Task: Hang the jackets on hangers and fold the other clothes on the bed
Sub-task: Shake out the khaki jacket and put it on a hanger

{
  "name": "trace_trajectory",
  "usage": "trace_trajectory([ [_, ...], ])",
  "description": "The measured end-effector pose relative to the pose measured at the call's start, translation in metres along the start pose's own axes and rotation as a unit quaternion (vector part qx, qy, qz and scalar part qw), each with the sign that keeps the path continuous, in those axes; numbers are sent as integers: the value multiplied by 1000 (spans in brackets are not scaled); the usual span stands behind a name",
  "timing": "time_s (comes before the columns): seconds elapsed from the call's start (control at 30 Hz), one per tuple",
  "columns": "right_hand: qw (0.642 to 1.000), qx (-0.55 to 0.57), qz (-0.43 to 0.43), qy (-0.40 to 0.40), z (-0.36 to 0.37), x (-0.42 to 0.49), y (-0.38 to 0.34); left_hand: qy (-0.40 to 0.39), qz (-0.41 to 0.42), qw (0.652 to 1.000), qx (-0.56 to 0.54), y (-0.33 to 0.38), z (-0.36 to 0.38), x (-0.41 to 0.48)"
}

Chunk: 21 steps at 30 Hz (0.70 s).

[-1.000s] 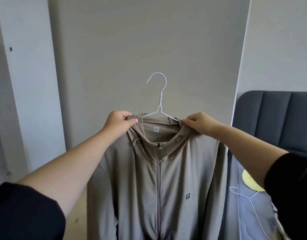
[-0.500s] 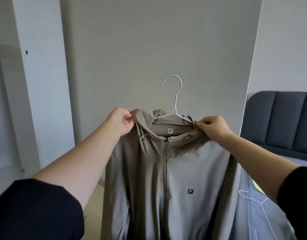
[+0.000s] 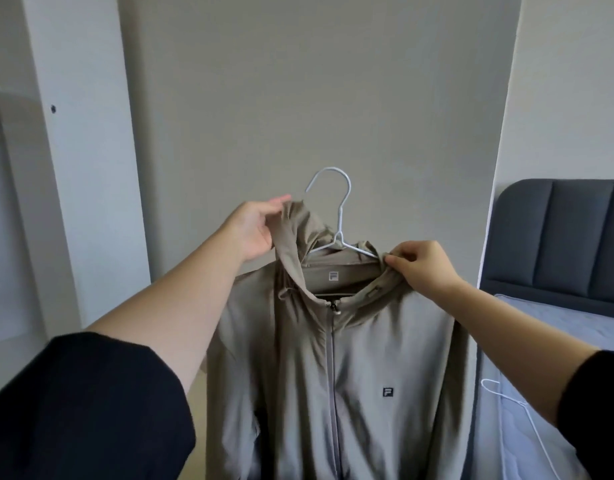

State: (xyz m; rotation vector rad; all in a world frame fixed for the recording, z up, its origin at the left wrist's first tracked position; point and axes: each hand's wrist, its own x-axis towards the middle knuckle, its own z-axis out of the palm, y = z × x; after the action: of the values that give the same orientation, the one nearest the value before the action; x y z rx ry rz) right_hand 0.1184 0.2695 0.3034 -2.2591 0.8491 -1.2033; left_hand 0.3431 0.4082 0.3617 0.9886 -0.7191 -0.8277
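Two marks read, both on the grey-beige jacket (image 3: 333, 375).

1. Neck label (image 3: 333, 276): small pale square tag sewn inside the back of the collar, centred, just below the wire arms of the hanger (image 3: 340, 233) and straight above the zip (image 3: 334, 393). It bears a single stylised "F" in a box, grey on pale. Any finer print on the tag is too small to read.

2. Chest logo (image 3: 387, 392): small dark square with a pale stylised "F", on the front panel to the viewer's right of the zip, near chest height, well apart from the collar. Same mark as on the neck label.
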Motion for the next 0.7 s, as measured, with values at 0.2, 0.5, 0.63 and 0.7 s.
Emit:
trace_trajectory([
  [0.2,997,-12,25,72,-5,3,11,-21,-104,779,618,-27,-23,-9],
  [0.5,981,91,147,-91,-14,3,12,10,73,882,466,-63,-6,-6],
  [0.63,845,159,360,-361,-24,4,15,7,219,846,486,-69,0,-4],
  [0.7,823,133,362,-417,-14,2,18,-3,258,851,457,-70,7,-7],
])
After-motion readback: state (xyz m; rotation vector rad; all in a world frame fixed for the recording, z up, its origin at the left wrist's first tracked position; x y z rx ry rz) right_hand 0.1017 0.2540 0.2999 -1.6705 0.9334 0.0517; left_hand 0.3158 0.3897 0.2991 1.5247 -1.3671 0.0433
